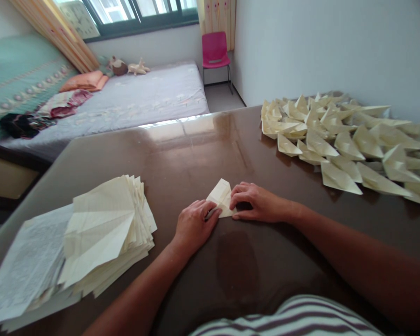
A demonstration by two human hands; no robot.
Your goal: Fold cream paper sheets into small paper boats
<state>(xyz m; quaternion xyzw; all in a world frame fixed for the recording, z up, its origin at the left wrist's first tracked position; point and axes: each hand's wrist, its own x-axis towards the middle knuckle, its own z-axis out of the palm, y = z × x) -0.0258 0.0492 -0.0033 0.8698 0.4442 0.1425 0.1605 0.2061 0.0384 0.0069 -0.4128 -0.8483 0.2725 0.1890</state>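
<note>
A small folded sheet of cream paper [221, 192] lies on the brown table [182, 163], between my two hands. My left hand [197, 220] grips its left lower edge, thumb and fingers pinched on the paper. On the opposite side, my right hand [254, 201] has curled fingers and thumb closed on the right edge. Fingers cover both sides of the paper, so only its top and middle show, with crease lines. To the left of my left hand sits a stack of cream sheets [101, 219], the uppermost one creased.
Printed sheets [31, 261] stick out under the stack at the left. Many folded paper boats [346, 144] crowd the table's right side by the wall. Beyond the table are a bed [154, 93] and a pink chair [215, 49].
</note>
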